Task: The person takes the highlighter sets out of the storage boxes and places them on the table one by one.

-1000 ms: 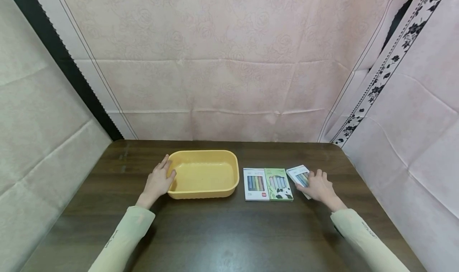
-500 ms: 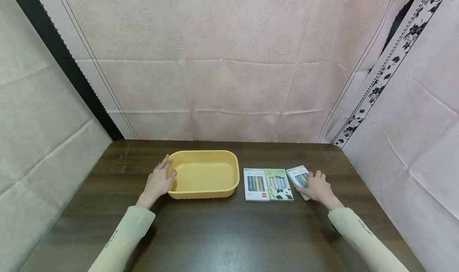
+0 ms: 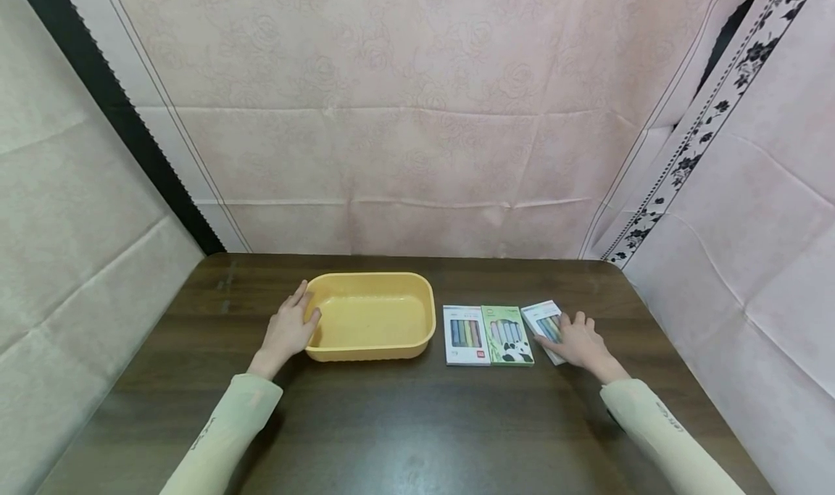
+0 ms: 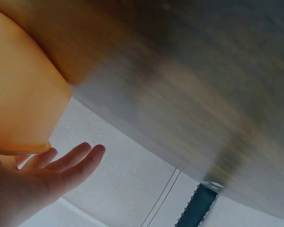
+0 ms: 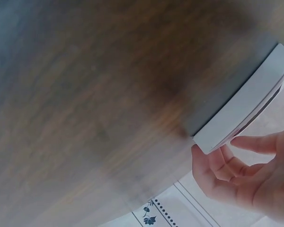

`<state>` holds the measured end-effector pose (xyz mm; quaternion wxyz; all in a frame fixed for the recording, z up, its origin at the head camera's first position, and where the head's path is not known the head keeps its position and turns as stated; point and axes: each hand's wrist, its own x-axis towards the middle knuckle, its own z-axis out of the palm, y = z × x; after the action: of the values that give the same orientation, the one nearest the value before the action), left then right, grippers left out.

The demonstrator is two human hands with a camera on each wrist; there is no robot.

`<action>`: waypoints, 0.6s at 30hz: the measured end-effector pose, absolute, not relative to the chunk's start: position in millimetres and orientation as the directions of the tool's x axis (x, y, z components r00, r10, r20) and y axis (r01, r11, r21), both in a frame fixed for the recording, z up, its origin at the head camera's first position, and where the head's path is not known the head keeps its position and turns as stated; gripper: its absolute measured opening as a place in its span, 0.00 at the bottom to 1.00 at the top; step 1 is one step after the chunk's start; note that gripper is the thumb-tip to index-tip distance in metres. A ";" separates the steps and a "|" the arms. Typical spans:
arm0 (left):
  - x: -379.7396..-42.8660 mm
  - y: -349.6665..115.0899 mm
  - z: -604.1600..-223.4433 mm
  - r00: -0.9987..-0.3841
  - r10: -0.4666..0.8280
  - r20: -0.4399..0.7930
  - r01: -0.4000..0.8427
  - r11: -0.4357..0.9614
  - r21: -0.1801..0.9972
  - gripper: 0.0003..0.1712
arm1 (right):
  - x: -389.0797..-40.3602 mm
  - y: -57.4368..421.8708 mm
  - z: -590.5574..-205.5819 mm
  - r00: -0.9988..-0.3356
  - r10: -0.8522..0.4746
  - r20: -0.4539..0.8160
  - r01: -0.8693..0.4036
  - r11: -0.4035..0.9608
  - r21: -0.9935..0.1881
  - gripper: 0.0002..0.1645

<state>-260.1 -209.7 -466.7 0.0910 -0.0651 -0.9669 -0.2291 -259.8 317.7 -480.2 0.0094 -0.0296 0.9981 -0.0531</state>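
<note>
A yellow plastic basin point(image 3: 372, 317) stands left of the middle of the table. My left hand point(image 3: 285, 328) rests at its left rim, thumb over the inside and fingers fairly straight along the outside; in the left wrist view the fingers point(image 4: 80, 161) reach past the rim. At the right, my right hand point(image 3: 577, 343) grips a slanted white box of coloured pens point(image 3: 541, 315) by its edges. The box's side point(image 5: 246, 104) lies along the table in the right wrist view, with fingertips at its corner. The hand hides part of the box.
A white pen box point(image 3: 465, 335) and a green pen box with a panda point(image 3: 507, 335) lie side by side between basin and slanted box. The dark wooden table point(image 3: 404, 422) has cloth hangings point(image 3: 404, 154) behind and at both sides.
My right hand and forearm shift only slightly around the slanted box. The left hand, the basin and the two other boxes stay put.
</note>
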 end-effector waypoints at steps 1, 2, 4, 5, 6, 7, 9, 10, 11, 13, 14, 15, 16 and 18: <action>-260.3 -209.8 -467.0 -0.974 0.083 0.208 0.168 0.886 0.432 0.29 | -259.7 318.1 -479.9 -0.998 -0.061 -0.021 -0.058 0.992 -0.108 0.54; -260.4 -209.8 -467.3 -0.974 0.083 0.210 0.169 0.886 0.432 0.29 | -259.4 318.4 -479.6 -0.998 -0.060 -0.027 -0.056 0.992 -0.110 0.54; -260.8 -210.0 -467.7 -0.974 0.084 0.213 0.170 0.886 0.432 0.29 | -258.8 318.5 -478.9 -0.998 -0.056 -0.038 -0.052 0.992 -0.112 0.53; -260.9 -210.2 -467.8 -0.974 0.082 0.212 0.169 0.884 0.435 0.29 | -258.4 318.3 -478.4 -0.998 -0.054 -0.044 -0.049 0.992 -0.115 0.53; -260.9 -210.2 -467.8 -0.974 0.083 0.212 0.170 0.884 0.435 0.29 | -257.9 318.1 -478.0 -0.997 -0.056 -0.049 -0.050 0.992 -0.118 0.53; -260.9 -210.0 -467.8 -0.974 0.084 0.212 0.172 0.884 0.435 0.29 | -257.2 317.7 -477.6 -0.997 -0.056 -0.054 -0.049 0.991 -0.122 0.52; -260.5 -209.8 -467.7 -0.973 0.088 0.212 0.175 0.884 0.435 0.29 | -255.5 316.8 -476.5 -0.996 -0.055 -0.066 -0.046 0.990 -0.130 0.51; -260.4 -209.7 -467.9 -0.973 0.088 0.213 0.175 0.884 0.434 0.29 | -254.6 316.5 -476.0 -0.996 -0.057 -0.074 -0.047 0.990 -0.134 0.50; -260.2 -209.7 -468.0 -0.973 0.089 0.214 0.176 0.884 0.433 0.29 | -253.9 315.8 -475.4 -0.995 -0.059 -0.078 -0.047 0.989 -0.140 0.49; -260.1 -209.9 -468.5 -0.972 0.089 0.215 0.177 0.884 0.433 0.29 | -252.6 314.5 -474.4 -0.994 -0.062 -0.089 -0.049 0.988 -0.146 0.48; -260.2 -210.0 -468.8 -0.972 0.088 0.216 0.176 0.884 0.432 0.29 | -252.1 313.9 -473.9 -0.994 -0.065 -0.092 -0.051 0.988 -0.146 0.48; -260.1 -210.2 -468.8 -0.972 0.087 0.219 0.176 0.885 0.431 0.29 | -251.5 313.1 -473.2 -0.993 -0.067 -0.093 -0.053 0.988 -0.146 0.47; -260.3 -210.5 -469.0 -0.972 0.086 0.219 0.176 0.885 0.431 0.29 | -251.0 312.4 -472.7 -0.993 -0.071 -0.093 -0.057 0.988 -0.145 0.47; -260.2 -210.8 -468.7 -0.971 0.087 0.223 0.177 0.887 0.426 0.29 | -250.1 311.1 -471.4 -0.993 -0.074 -0.090 -0.061 0.988 -0.140 0.47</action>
<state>-260.2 -210.8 -468.7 0.0994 -0.0684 -0.9663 -0.2275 -250.1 311.1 -471.4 0.0476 -0.0340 0.9959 -0.0688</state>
